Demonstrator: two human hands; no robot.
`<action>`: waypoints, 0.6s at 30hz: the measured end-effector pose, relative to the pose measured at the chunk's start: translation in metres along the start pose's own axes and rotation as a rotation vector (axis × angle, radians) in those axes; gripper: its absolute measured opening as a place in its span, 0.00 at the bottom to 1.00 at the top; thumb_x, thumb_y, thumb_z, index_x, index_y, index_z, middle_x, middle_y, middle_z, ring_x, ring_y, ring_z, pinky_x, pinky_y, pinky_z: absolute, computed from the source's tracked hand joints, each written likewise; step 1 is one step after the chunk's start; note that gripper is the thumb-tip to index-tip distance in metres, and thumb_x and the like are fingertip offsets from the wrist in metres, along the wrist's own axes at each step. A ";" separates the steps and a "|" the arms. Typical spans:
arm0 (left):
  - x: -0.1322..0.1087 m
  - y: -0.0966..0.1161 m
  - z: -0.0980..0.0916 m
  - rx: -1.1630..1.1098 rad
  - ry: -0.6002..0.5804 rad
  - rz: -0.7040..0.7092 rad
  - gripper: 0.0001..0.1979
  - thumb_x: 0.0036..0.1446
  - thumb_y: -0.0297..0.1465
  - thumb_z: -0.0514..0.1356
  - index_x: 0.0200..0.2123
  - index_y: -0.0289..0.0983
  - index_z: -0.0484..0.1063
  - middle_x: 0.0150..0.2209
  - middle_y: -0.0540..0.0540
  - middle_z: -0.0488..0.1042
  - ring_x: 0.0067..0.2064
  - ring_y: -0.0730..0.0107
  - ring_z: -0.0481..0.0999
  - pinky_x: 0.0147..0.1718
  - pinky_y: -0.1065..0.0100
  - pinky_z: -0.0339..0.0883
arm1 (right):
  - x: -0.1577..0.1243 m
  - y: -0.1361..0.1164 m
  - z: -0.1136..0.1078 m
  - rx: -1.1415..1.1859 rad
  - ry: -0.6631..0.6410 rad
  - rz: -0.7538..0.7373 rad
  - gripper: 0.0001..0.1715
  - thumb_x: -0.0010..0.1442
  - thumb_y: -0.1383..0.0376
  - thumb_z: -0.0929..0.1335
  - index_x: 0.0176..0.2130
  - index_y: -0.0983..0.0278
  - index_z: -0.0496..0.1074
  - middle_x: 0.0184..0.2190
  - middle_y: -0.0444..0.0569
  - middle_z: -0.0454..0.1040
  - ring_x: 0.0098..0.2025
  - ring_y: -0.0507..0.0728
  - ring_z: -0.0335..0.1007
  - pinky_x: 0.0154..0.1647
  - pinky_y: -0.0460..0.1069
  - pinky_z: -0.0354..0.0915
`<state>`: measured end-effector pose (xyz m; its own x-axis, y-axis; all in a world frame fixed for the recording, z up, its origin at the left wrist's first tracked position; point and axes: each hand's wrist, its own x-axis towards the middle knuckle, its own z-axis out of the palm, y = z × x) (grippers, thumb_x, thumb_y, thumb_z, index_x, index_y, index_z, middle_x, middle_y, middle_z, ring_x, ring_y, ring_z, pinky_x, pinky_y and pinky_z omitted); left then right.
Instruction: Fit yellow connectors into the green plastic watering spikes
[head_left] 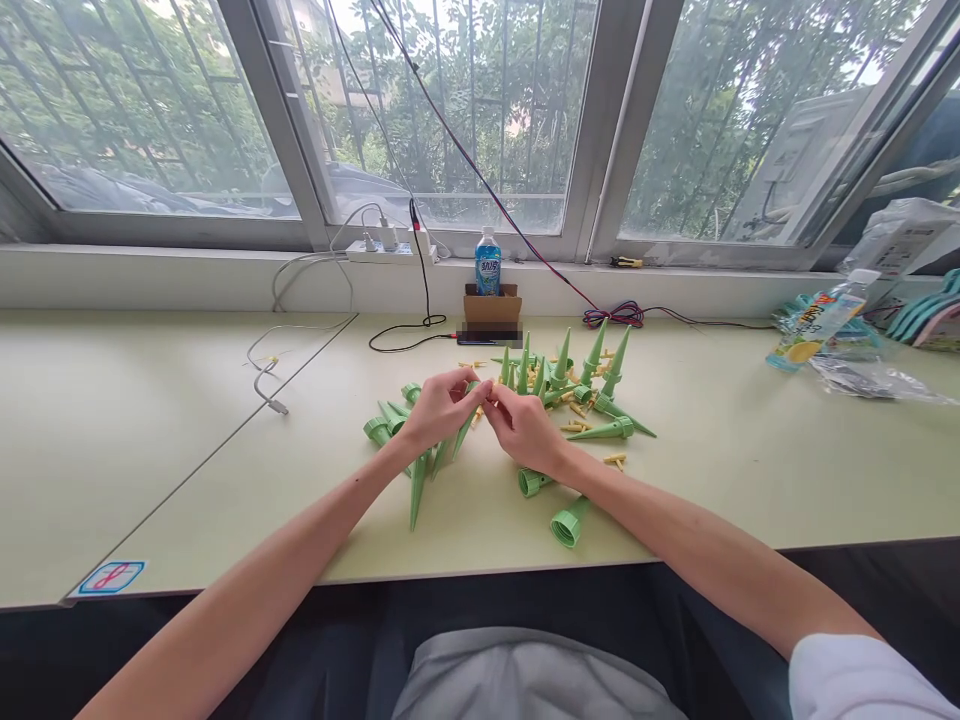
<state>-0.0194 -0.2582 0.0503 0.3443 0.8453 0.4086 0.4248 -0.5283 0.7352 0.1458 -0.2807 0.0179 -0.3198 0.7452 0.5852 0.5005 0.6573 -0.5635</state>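
Note:
My left hand (444,408) pinches a green plant-watering spike (465,425), its point hanging down toward the tabletop. Against it, fingertips to fingertips, my right hand (521,425) is closed in a pinch; whatever sits in those fingers is too small and covered to make out. Several like spikes stand upright behind my right hand, among them one green spike (615,362). Others lie on their sides, such as a spike with a threaded collar (568,525) near the front edge. Small yellow T-shaped pieces (615,460) are scattered between them.
A pale table (720,450) runs below the windows. Behind the spikes are a small cardboard box (491,303), a blue-labelled bottle (488,262) and a phone-like dark item. Cables (622,314) and a power strip (382,250) lie further back. Another bottle (821,322) leans at right.

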 end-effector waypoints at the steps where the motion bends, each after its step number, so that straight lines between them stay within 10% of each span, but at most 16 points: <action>1: 0.000 0.000 0.000 0.002 0.000 -0.003 0.19 0.59 0.46 0.56 0.29 0.36 0.70 0.21 0.53 0.65 0.22 0.77 0.60 0.21 0.73 0.53 | 0.000 0.000 0.000 0.003 0.000 0.000 0.12 0.69 0.61 0.58 0.35 0.63 0.64 0.21 0.41 0.63 0.21 0.49 0.52 0.25 0.44 0.51; 18: 0.000 -0.002 0.003 0.072 0.059 0.037 0.17 0.60 0.45 0.56 0.29 0.37 0.70 0.20 0.55 0.58 0.22 0.77 0.54 0.22 0.73 0.50 | 0.002 0.001 -0.004 0.058 -0.008 0.025 0.13 0.68 0.62 0.57 0.31 0.62 0.61 0.22 0.41 0.62 0.21 0.50 0.52 0.25 0.45 0.52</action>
<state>-0.0183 -0.2572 0.0472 0.3115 0.8274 0.4673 0.4726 -0.5615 0.6792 0.1487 -0.2786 0.0205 -0.3144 0.7620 0.5660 0.4606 0.6439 -0.6110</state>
